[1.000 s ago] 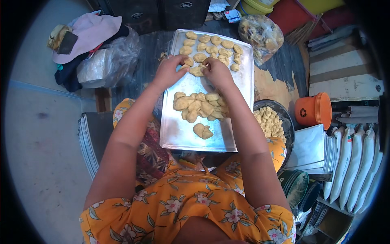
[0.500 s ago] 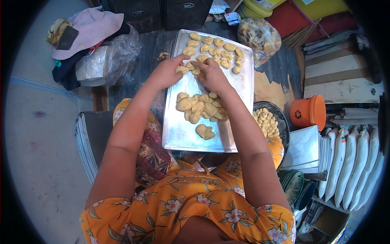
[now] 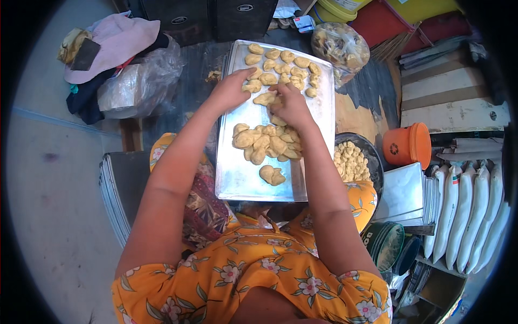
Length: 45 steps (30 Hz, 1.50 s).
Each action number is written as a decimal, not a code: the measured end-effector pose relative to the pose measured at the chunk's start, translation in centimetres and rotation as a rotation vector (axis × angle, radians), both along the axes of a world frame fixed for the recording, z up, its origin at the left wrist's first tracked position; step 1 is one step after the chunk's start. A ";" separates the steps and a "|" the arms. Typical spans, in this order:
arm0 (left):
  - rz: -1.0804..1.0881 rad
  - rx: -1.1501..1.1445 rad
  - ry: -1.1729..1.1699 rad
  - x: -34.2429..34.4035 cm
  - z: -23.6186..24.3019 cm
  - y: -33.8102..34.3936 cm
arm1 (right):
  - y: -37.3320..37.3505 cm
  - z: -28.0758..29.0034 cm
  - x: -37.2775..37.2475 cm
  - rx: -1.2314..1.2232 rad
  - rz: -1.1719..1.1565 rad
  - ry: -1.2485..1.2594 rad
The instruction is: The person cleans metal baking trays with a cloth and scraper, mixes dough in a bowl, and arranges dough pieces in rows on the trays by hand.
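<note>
Far left: lying by the wall, a pink hat (image 3: 116, 46) and a crinkly clear bag (image 3: 137, 86), well apart from the work.
Stack of trays: sitting low on the left (image 3: 116, 189), beside the knee.
Left hand: reaching onto the tray (image 3: 232, 92), fingers bent down on a dough piece (image 3: 251, 86) in the top rows; pinching or only pressing, cannot tell.
Tray: lying flat in the middle (image 3: 237, 183), shiny and bare near the bottom.
Dough pile: waiting in a heap (image 3: 267, 143) in the middle of the tray, with one loose lump (image 3: 271, 175) just below.
Right hand: touching a dough piece (image 3: 265, 99) just under the neat rows (image 3: 291, 110), fingers curled over it; how tight, cannot tell.
Doing it well: probably setting pieces in straight rows, near but not touching, pressing softly.
Bowl: sitting right of the tray (image 3: 369, 154), holding small pale bits.
Far right: standing near, an orange bucket (image 3: 407, 144).
</note>
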<state>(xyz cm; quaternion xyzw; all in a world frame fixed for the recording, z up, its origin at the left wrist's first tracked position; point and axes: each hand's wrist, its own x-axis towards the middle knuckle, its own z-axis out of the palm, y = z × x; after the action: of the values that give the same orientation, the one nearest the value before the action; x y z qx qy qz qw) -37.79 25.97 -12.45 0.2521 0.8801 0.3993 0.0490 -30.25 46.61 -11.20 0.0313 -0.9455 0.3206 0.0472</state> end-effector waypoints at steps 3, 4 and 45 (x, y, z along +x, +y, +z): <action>-0.018 0.055 -0.009 0.5 -0.1 -0.2 | -0.2 0.1 -0.4 0.097 -0.010 -0.057; -0.042 0.082 0.055 0.6 -0.1 -0.2 | -0.1 0.1 -0.6 0.077 -0.062 -0.121; -0.450 -0.325 0.249 3.3 2.7 4.1 | 8.3 -0.1 4.2 -0.165 -0.435 -0.177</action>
<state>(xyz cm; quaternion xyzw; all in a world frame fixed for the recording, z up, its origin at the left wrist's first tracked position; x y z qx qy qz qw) -34.52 30.09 -9.78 0.4767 0.8537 0.1984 0.0676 -26.04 54.95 -11.29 -0.2053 -0.9010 0.3805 0.0347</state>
